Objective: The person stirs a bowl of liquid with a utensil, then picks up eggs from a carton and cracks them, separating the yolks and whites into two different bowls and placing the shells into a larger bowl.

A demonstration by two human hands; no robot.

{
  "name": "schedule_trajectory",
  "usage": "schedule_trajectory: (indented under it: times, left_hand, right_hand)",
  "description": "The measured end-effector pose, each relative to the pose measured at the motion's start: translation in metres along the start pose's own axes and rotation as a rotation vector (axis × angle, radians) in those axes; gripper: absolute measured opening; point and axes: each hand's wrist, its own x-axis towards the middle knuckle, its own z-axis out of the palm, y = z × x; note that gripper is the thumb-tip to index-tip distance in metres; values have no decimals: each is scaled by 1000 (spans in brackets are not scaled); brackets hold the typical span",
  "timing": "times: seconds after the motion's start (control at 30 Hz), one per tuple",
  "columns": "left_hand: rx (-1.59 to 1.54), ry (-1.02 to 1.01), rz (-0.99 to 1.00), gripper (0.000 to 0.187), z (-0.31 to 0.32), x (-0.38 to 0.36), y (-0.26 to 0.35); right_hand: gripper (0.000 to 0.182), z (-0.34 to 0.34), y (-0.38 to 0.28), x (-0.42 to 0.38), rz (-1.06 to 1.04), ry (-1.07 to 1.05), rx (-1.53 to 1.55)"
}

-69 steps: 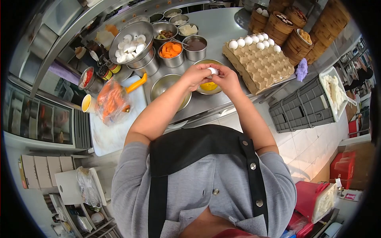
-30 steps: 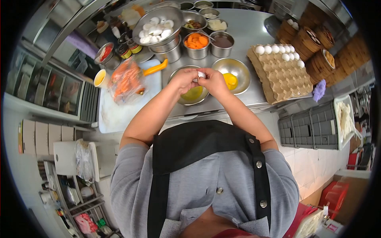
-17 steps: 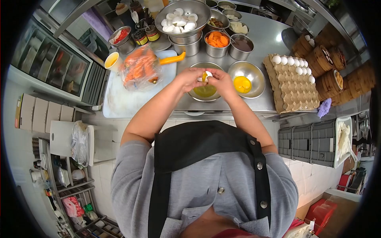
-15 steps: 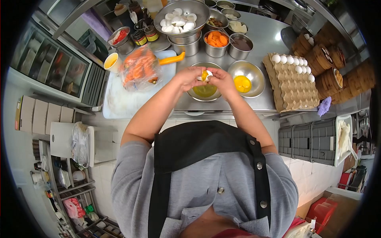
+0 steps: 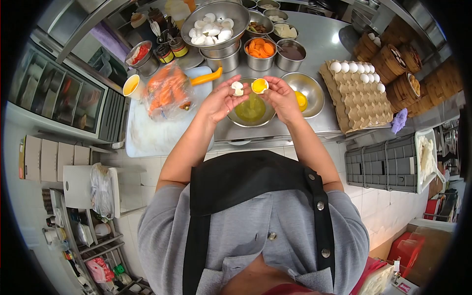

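Observation:
My left hand [image 5: 222, 102] pinches an empty-looking white eggshell half [image 5: 237, 88]. Its mate, a shell half [image 5: 266, 87] cradling a yellow egg yolk [image 5: 259, 86], is gripped by my right hand [image 5: 279, 97]. Both hands hover over a steel bowl [image 5: 270, 118] that contains pale, clear egg white [image 5: 250, 109]. To the right, partly behind my right hand, a second steel bowl [image 5: 317, 93] holds yellow yolks [image 5: 301, 101].
An egg carton [image 5: 356, 101] with several white eggs stands on the right. Bagged carrots [image 5: 167, 93] and a yellow-handled tool [image 5: 206, 77] lie on the cutting board [image 5: 147, 132]. Behind are a bowl of eggshells [image 5: 212, 30], a pot of sliced carrots [image 5: 259, 49] and bamboo steamers [image 5: 408, 88].
My hands have moved apart, separating the two shell halves that were together. The yolk now sits in the half in my right hand. The view has shifted slightly.

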Motion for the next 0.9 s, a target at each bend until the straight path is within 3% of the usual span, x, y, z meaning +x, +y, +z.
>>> schedule_trajectory:
  times: [0.27, 0.4, 0.47, 0.57, 0.77, 0.9]
  left_hand:
    - [-204, -66, 44, 51, 4, 7, -14]
    - [-275, -105, 45, 48, 7, 9, -21]
    - [-307, -119, 50, 48, 7, 10, -22]
    - [-337, -148, 53, 47, 7, 11, -21]
    - [-313, -154, 68, 47, 8, 8, -18]
    - [-341, -138, 93, 47, 11, 7, -16]
  right_hand:
    - [36, 14, -17, 0, -177, 1, -349]
    - [34, 21, -8, -1, -223, 12, -349]
    - [35, 22, -5, 0, -455, 15, -621]
    - [36, 27, -14, -2, -581, 14, -906]
    - [37, 41, -42, -3, -820, -56, -1209]
    - [37, 52, -63, -2, -887, -67, -1244]
